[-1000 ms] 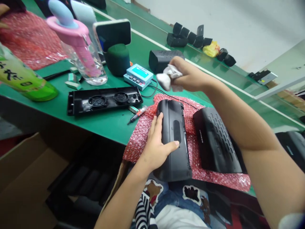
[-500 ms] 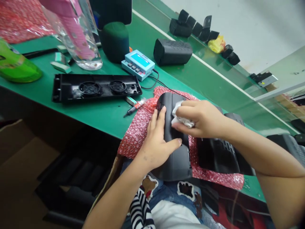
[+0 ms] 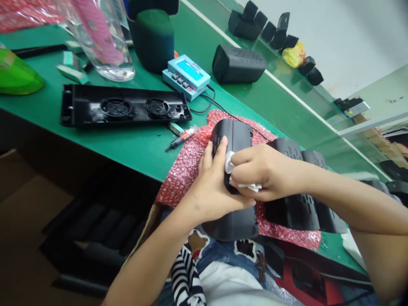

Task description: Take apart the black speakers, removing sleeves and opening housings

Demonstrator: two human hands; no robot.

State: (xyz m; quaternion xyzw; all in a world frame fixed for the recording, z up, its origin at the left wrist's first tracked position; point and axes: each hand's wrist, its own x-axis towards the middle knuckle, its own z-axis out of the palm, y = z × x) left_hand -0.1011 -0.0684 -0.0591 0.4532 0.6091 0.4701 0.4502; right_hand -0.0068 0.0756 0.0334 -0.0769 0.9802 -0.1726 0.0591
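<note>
Clutching white wad, right grip, left grip splayed on casing, box of parts

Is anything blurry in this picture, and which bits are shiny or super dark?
Head view: the green bottle at the left edge looks smeary; same head view: bright glints dot the red bubble wrap under the black case; head view again: it's very dark under the green table, so things there are hard to make out.
</note>
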